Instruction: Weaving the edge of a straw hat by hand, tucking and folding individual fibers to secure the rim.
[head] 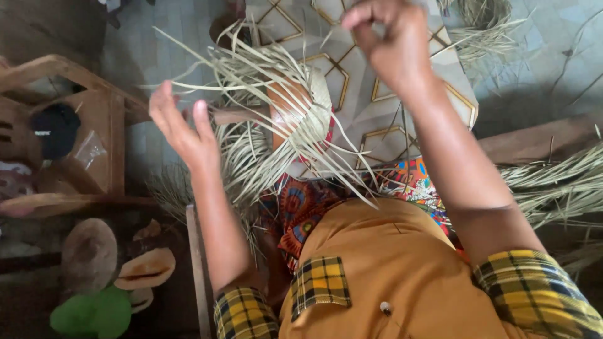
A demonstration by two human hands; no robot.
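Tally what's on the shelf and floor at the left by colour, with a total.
Black cap: 1
Green round thing: 1
Tan curved shells: 2, the lower one partly hidden
Brown round block: 1
Total: 5

Clear plastic bag (90,150), crumpled, on wooden shelf (116,141) at left, beside dark cap with small white label (42,133).
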